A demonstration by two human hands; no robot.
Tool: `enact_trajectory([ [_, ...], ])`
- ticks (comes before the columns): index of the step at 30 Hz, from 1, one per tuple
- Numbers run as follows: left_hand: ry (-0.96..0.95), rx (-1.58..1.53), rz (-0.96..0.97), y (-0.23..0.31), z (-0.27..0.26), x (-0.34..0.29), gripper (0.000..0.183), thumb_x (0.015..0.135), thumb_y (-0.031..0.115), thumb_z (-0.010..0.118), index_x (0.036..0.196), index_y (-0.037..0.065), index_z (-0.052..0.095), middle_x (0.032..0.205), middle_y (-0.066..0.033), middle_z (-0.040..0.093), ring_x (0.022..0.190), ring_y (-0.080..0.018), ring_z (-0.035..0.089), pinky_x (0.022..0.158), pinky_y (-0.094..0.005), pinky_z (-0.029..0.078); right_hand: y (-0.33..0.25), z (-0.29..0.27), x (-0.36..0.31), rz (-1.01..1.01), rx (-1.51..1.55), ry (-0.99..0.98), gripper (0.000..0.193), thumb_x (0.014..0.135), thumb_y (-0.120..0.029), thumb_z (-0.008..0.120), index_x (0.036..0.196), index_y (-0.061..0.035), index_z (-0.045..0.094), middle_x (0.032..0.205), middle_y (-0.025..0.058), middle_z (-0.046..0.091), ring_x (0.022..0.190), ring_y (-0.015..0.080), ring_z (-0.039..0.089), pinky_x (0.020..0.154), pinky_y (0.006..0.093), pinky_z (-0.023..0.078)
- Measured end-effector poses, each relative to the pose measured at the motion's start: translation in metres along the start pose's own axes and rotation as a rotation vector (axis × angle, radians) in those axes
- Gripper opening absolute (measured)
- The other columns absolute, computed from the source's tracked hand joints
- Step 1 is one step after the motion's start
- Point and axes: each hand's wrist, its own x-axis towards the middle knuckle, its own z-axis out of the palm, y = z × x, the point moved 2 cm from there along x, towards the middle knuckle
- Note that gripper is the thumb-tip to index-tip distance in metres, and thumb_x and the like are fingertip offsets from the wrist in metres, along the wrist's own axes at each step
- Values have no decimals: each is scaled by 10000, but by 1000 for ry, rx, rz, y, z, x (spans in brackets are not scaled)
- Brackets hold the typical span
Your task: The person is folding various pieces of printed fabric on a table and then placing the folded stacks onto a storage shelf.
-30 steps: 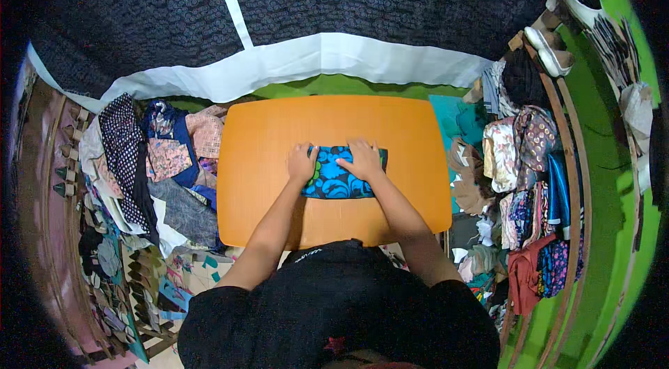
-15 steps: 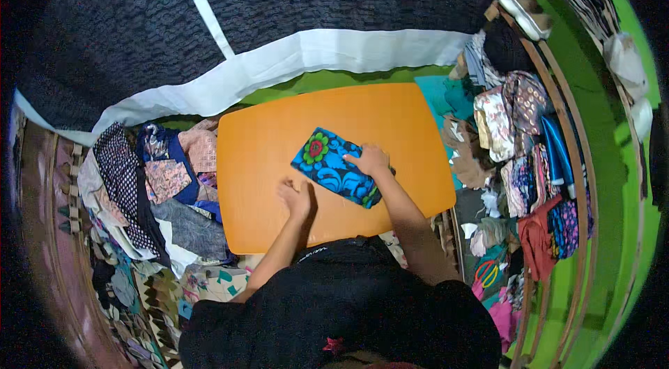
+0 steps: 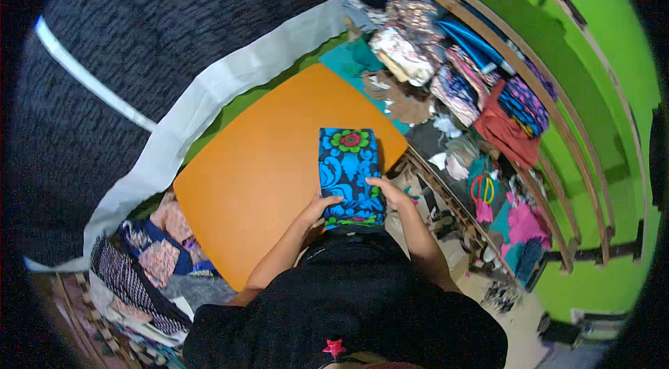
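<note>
A folded cloth (image 3: 350,168), black with bright blue scrolls and a red-and-green flower, is held close in front of my body. My left hand (image 3: 317,209) grips its lower left edge, thumb lying on top. On the other side, my right hand (image 3: 390,193) clasps the right edge, its thumb also over the print. The fingers of both hands are mostly hidden under or behind the cloth. Beyond and to the left of it spreads an orange table (image 3: 258,146).
Heaped fabrics (image 3: 418,55) line the right side by wooden rails (image 3: 488,10). Red-and-yellow-handled scissors (image 3: 482,189) lie among scraps there. More cloth (image 3: 157,261) is piled at the left. A dark curtain (image 3: 139,34) with a white lower band (image 3: 216,94) hangs behind the table.
My view has turned to the right. The folded cloth has come off the table toward my body and turned upright. My left hand, apart from it before, now grips it too.
</note>
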Motion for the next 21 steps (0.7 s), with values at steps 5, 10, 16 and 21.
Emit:
enact_trajectory([
  [5, -270, 190, 58, -11, 62, 39, 770, 647, 71, 637, 1303, 47, 236, 1200, -112, 421, 1104, -226, 412, 914, -371, 366, 10, -67, -55, -60, 472, 61, 550, 749, -370, 598, 1163, -31, 471, 1086, 81, 552, 975, 188, 521, 850, 342, 399],
  [10, -523, 458, 78, -21, 159, 75, 775, 671, 136, 644, 1315, 31, 224, 1227, -101, 407, 1105, -206, 408, 941, -332, 326, 25, -159, -105, -270, 402, 369, 545, 759, -371, 590, 1170, -35, 470, 1089, 59, 538, 972, 181, 503, 857, 310, 374],
  [16, -566, 848, 584, -18, 306, 120, 462, 810, 311, 570, 1135, 8, 444, 1063, -122, 526, 953, -185, 506, 822, -318, 401, 28, -266, -189, -598, 473, 579, 490, 775, -341, 577, 1134, -20, 486, 1079, 54, 537, 946, 188, 516, 853, 306, 383],
  [21, -480, 726, 626, -26, 386, 134, 235, 796, 174, 574, 974, 54, 478, 908, -50, 526, 786, -121, 523, 667, -258, 430, 44, -317, -238, -551, 296, 663, 531, 771, -308, 588, 1195, -30, 431, 1082, 37, 524, 957, 156, 498, 845, 293, 382],
])
